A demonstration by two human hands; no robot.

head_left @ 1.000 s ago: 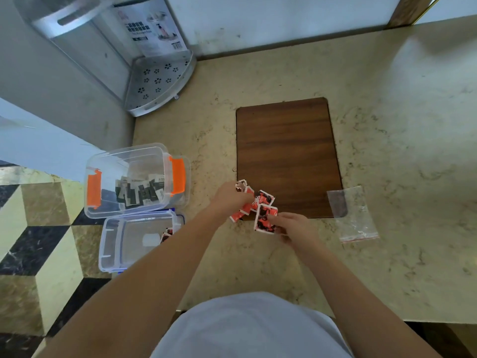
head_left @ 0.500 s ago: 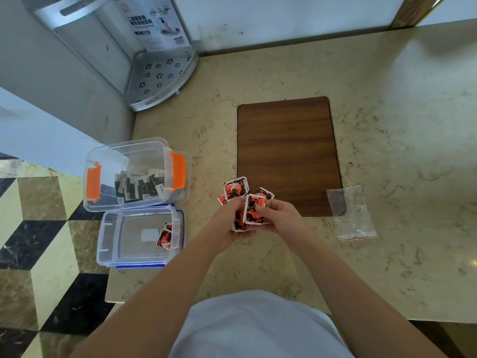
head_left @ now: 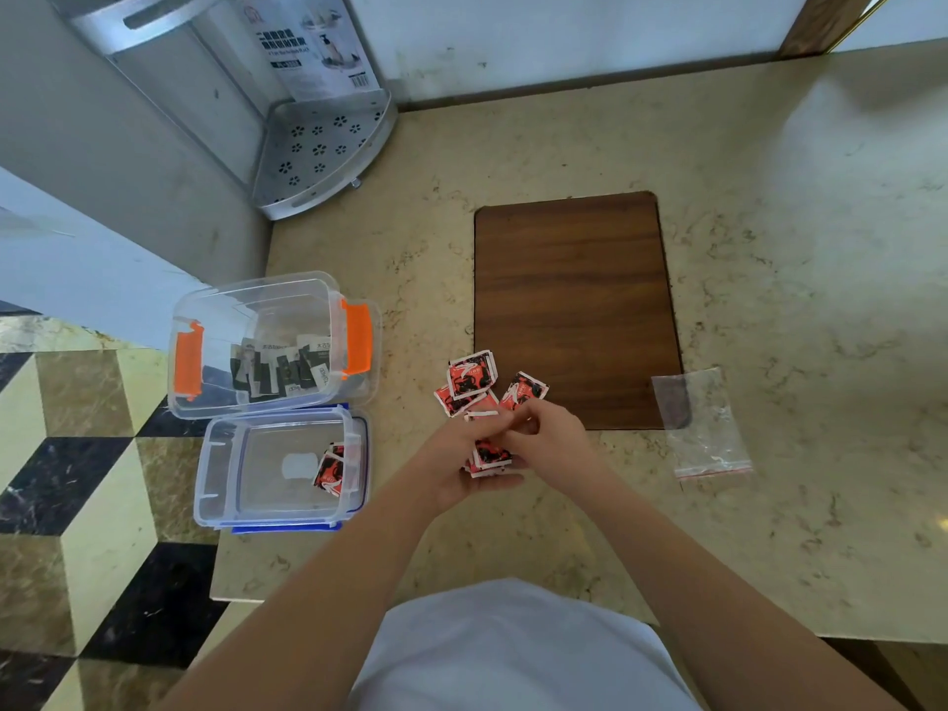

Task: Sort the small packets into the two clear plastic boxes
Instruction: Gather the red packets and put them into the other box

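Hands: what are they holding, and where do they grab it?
Red packets, stacked in the left hand, resting on its palm; the right hand fingers press on top.

A board (head_left: 574,300) lay flat on the counter (head_left: 769,197); just right of its near corner lay a zip bag (head_left: 710,433), one edge overlapping the board. At the counter's left edge stood two boxes, the far box (head_left: 205,402) touching the near box (head_left: 225,515); packets (head_left: 282,369) lay inside the far one, a single packet (head_left: 330,469) against the near one's right wall. Between boxes and board lay loose packets (head_left: 472,382), partly on the board's near-left corner; just before them the left hand (head_left: 456,469) and right hand (head_left: 554,443) met over a small stack (head_left: 490,456) (the left underneath). A corner rack (head_left: 318,156) stood at the far left, against the wall.
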